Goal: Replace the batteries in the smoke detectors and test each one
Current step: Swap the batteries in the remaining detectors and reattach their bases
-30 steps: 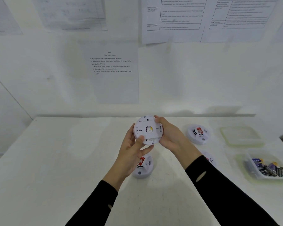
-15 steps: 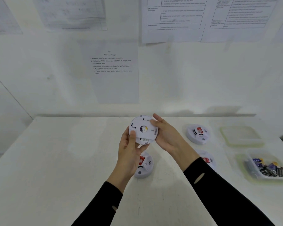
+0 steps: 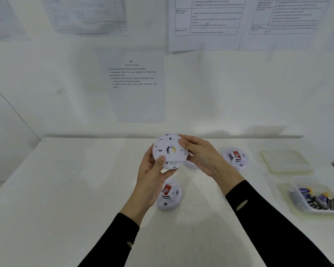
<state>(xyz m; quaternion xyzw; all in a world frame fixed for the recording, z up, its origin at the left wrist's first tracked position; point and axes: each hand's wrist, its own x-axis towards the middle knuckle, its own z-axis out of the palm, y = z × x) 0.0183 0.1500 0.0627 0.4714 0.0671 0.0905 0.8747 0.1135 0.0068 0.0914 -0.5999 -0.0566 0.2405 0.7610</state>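
Black long left sleeve [image 3: 112, 241], black right sleeve [image 3: 276, 228], oval slit [image 3: 241, 206] by each cuff

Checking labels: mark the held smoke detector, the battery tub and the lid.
held smoke detector [image 3: 169, 151]: head view, back face.
battery tub [image 3: 291, 199]: head view, left wall.
lid [image 3: 285, 160]: head view, flat top.

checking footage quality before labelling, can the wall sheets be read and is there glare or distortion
Head view: light flat and even, no glare, shadows faint; the instruction sheet is soft, barely legible; wide-angle stretch slants the upper sheets; the held smoke detector is fairly sharp; batteries at the right edge are smeared.
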